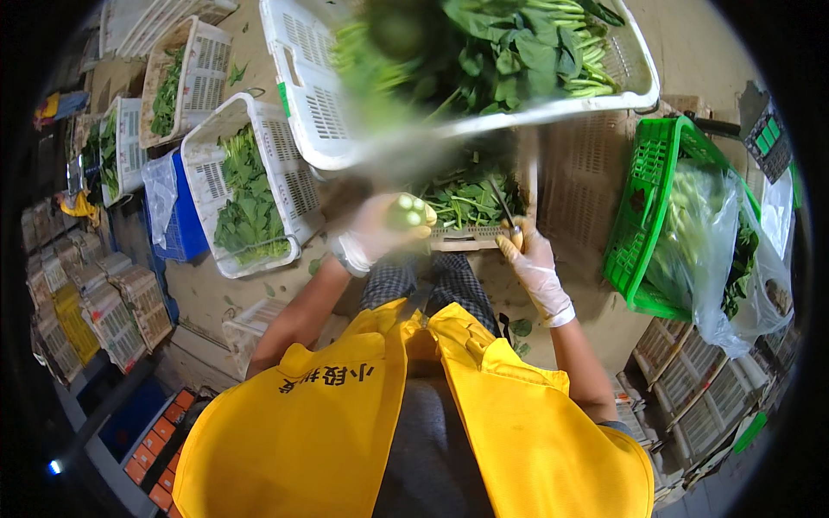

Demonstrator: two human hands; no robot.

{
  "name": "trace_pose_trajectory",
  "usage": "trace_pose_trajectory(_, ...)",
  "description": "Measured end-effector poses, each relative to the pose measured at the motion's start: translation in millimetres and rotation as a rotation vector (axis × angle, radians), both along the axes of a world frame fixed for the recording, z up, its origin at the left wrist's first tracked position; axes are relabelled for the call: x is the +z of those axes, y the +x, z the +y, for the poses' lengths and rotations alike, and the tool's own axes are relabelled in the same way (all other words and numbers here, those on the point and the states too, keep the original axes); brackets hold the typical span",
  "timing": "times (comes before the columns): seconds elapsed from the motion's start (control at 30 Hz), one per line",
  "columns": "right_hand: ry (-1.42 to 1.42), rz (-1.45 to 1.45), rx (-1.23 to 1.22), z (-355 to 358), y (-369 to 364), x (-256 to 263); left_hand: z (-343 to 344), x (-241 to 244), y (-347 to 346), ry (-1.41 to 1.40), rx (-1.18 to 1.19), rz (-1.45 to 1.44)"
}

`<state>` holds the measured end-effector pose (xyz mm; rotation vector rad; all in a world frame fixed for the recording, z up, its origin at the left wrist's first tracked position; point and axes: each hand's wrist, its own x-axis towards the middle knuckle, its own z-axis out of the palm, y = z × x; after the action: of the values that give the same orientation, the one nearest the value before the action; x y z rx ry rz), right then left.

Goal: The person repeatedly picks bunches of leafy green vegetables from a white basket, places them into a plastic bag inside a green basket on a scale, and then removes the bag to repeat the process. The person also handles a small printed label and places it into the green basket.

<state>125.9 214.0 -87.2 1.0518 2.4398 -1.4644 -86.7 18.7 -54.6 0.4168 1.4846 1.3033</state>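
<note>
My gloved left hand point(387, 221) is closed around several thick pale-green vegetable stems point(413, 208), cut ends towards me. In my gloved right hand point(528, 249) is a knife point(504, 199), its blade pointing up and away over a lower crate point(469, 241). Cut leaves and stalks point(469, 202) lie inside that crate. Beyond my hands, a large white plastic crate point(324, 139) holds leafy green vegetables point(524, 55). A blur covers part of its near edge and the leaves at its left.
White crates of greens point(301, 188) stand at left beside a blue crate point(184, 213). A green crate point(657, 213) with bagged vegetables is at right, near a dark device with green keys point(767, 139). Stacked crates point(703, 382) stand lower right; fallen leaves point(520, 327) lie about.
</note>
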Motion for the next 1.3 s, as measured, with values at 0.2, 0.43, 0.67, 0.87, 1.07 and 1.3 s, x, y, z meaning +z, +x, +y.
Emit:
trace_pose_trajectory(0.2, -0.826, 0.232, -0.092, -30, -107, 95, 11, 20, -4, 0.085, -0.045, -0.171)
trace_pose_trajectory(0.43, 0.273, 0.368, -0.088, 54, -187, 64, -30, -31, -23, 0.372, 0.19, -0.497)
trace_pose_trajectory(0.67, 0.901, -0.376, 0.137, 268, -213, -29, -78, -78, -63, 0.854, 0.449, -0.439)
trace_pose_trajectory(0.87, 0.512, 0.216, 0.788, 67, -324, -22, -107, -83, -73, 0.62, 0.603, -0.324)
trace_pose_trajectory(1.07, 0.568, -0.809, 1.434, 12, -338, -149, -126, -78, -78, 0.468, 0.559, -0.413)
trace_pose_trajectory(1.3, -0.035, -0.804, 1.166, 23, -366, -44, -130, -74, -75, 0.621, 0.577, -0.497)
